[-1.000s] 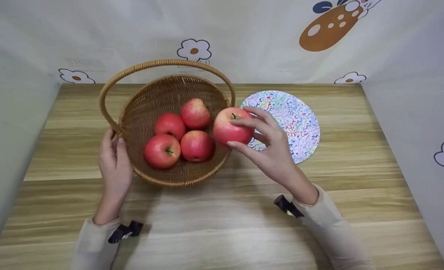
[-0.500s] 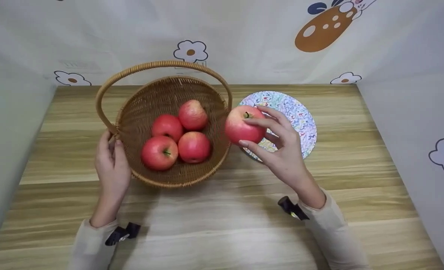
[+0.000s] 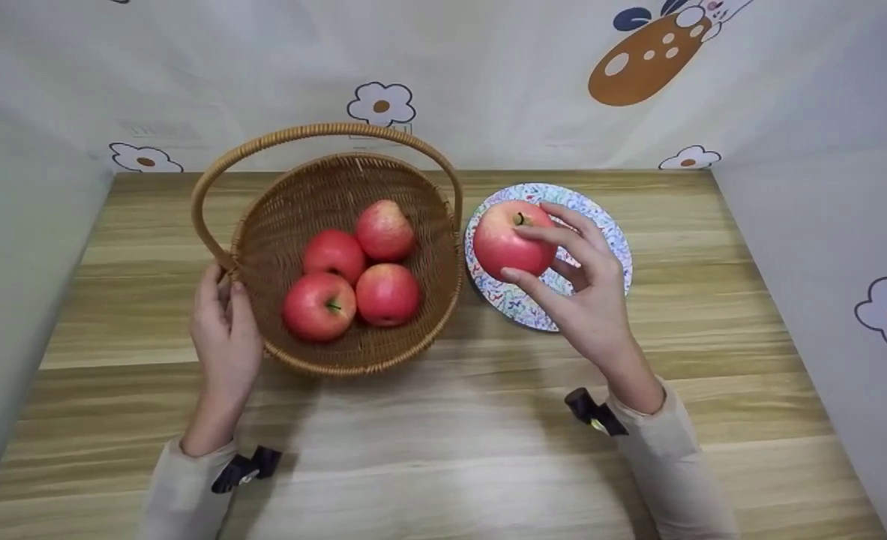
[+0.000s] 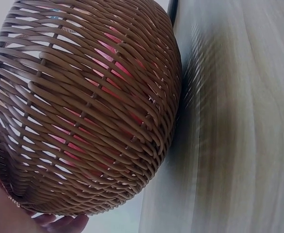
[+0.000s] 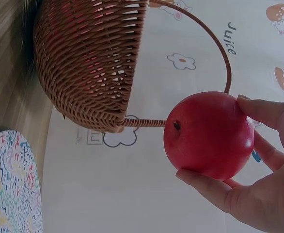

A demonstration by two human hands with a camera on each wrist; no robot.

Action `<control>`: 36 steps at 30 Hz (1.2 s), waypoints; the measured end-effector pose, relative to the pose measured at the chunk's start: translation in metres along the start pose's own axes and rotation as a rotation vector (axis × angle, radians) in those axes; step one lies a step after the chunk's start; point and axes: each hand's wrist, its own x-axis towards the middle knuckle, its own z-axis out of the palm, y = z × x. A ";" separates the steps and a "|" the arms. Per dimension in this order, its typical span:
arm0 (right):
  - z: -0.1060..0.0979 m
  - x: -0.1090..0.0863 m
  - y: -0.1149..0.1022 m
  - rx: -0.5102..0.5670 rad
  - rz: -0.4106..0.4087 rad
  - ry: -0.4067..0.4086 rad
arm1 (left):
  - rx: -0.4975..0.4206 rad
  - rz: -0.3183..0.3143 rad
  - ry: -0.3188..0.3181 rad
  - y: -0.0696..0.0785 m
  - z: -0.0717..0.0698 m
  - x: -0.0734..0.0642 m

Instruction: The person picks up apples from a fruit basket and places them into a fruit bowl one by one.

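Observation:
My right hand (image 3: 593, 292) grips a red apple (image 3: 513, 241) between thumb and fingers, above a round multicoloured mat (image 3: 518, 306). In the right wrist view the same apple (image 5: 207, 136) hangs clear of the mat (image 5: 16, 179). My left hand (image 3: 226, 330) holds the left rim of a brown wicker basket (image 3: 361, 367), at the foot of its arched handle. Several red apples lie together inside, among them one (image 3: 319, 306) at the front left. Through the weave in the left wrist view, red shows faintly, and the left fingers (image 4: 64, 224) reach under the rim.
The basket and mat stand side by side on a wood-grain table (image 3: 428, 450). A pale patterned back wall (image 3: 503, 97) rises behind them, with side walls at left and right (image 3: 810, 195). The basket's tall handle (image 3: 338, 129) arches over its opening.
My right hand has carried the apple rightward, from beside the basket's right rim to over the mat. The left hand keeps its hold, and the basket stays in place apart from a slight view shift.

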 end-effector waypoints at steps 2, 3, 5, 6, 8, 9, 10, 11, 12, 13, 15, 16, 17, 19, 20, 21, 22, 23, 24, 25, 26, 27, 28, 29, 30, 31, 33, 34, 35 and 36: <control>-0.002 0.001 0.001 -0.003 0.006 0.014 | 0.016 0.006 0.002 0.000 0.000 -0.001; -0.003 0.001 0.001 -0.004 0.008 0.019 | 0.021 0.007 0.004 0.000 0.000 -0.001; -0.004 0.002 0.002 -0.007 0.008 0.031 | 0.033 0.006 0.008 0.000 0.000 -0.002; -0.005 0.003 0.002 -0.010 0.007 0.035 | 0.036 0.006 0.009 0.000 0.001 -0.002; -0.005 0.003 0.004 -0.020 0.007 0.039 | 0.036 0.002 0.008 -0.001 0.001 -0.002; -0.005 0.004 0.004 -0.028 0.008 0.040 | 0.035 -0.001 0.007 -0.001 0.001 -0.001; -0.005 0.004 0.005 -0.031 0.010 0.040 | 0.035 -0.003 0.005 -0.001 0.001 -0.001; -0.005 0.004 0.006 -0.039 0.011 0.040 | 0.034 -0.005 0.003 -0.001 0.001 -0.001; -0.005 0.005 0.006 -0.045 0.013 0.040 | 0.034 -0.007 0.002 -0.001 0.001 -0.001; -0.005 0.005 0.007 -0.051 0.016 0.040 | 0.033 -0.011 0.000 -0.001 0.001 -0.001; -0.005 0.006 0.010 -0.062 0.019 0.043 | 0.035 -0.014 -0.003 -0.001 0.001 -0.001; -0.005 0.006 0.011 -0.068 0.022 0.046 | 0.036 -0.015 -0.005 -0.001 0.001 -0.001; -0.005 0.007 0.013 -0.075 0.023 0.049 | 0.033 -0.016 -0.006 0.000 0.001 -0.001; -0.005 0.009 0.017 -0.085 0.028 0.057 | 0.032 -0.021 -0.009 0.000 0.000 -0.001; -0.006 0.009 0.019 -0.088 0.031 0.060 | 0.033 -0.023 -0.009 0.001 0.000 -0.002; -0.006 0.010 0.021 -0.093 0.034 0.064 | 0.035 -0.026 -0.010 0.000 0.000 -0.002; -0.006 0.011 0.022 -0.098 0.037 0.068 | 0.037 -0.027 -0.010 0.000 0.000 -0.001; -0.007 0.012 0.024 -0.103 0.038 0.071 | 0.038 -0.028 -0.012 0.000 0.000 -0.001; -0.007 0.013 0.025 -0.108 0.040 0.075 | 0.040 -0.029 -0.014 0.000 0.000 -0.001; -0.008 0.013 0.026 -0.110 0.040 0.078 | 0.041 -0.028 -0.017 -0.001 0.000 -0.001; -0.008 0.014 0.027 -0.110 0.041 0.081 | 0.039 -0.027 -0.019 -0.001 0.000 -0.001; -0.009 0.014 0.028 -0.113 0.043 0.085 | 0.039 -0.026 -0.021 -0.001 0.000 -0.001; -0.010 0.015 0.029 -0.114 0.042 0.088 | 0.039 -0.025 -0.024 -0.001 0.000 -0.001; -0.010 0.016 0.029 -0.114 0.042 0.092 | 0.040 -0.024 -0.025 -0.001 0.000 -0.001; -0.011 0.016 0.030 -0.111 0.041 0.096 | 0.043 -0.017 -0.023 -0.001 0.000 -0.001; -0.012 0.017 0.030 -0.112 0.040 0.100 | 0.046 -0.011 -0.020 -0.001 0.000 -0.001; -0.013 0.018 0.032 -0.119 0.040 0.110 | 0.050 0.001 -0.013 0.000 0.001 -0.001; -0.014 0.018 0.033 -0.121 0.040 0.115 | 0.051 0.008 -0.009 -0.001 0.001 -0.002; -0.015 0.019 0.034 -0.123 0.043 0.119 | 0.052 0.014 -0.005 -0.001 0.001 -0.002; -0.016 0.020 0.035 -0.128 0.045 0.124 | 0.053 0.021 -0.003 -0.001 0.001 -0.002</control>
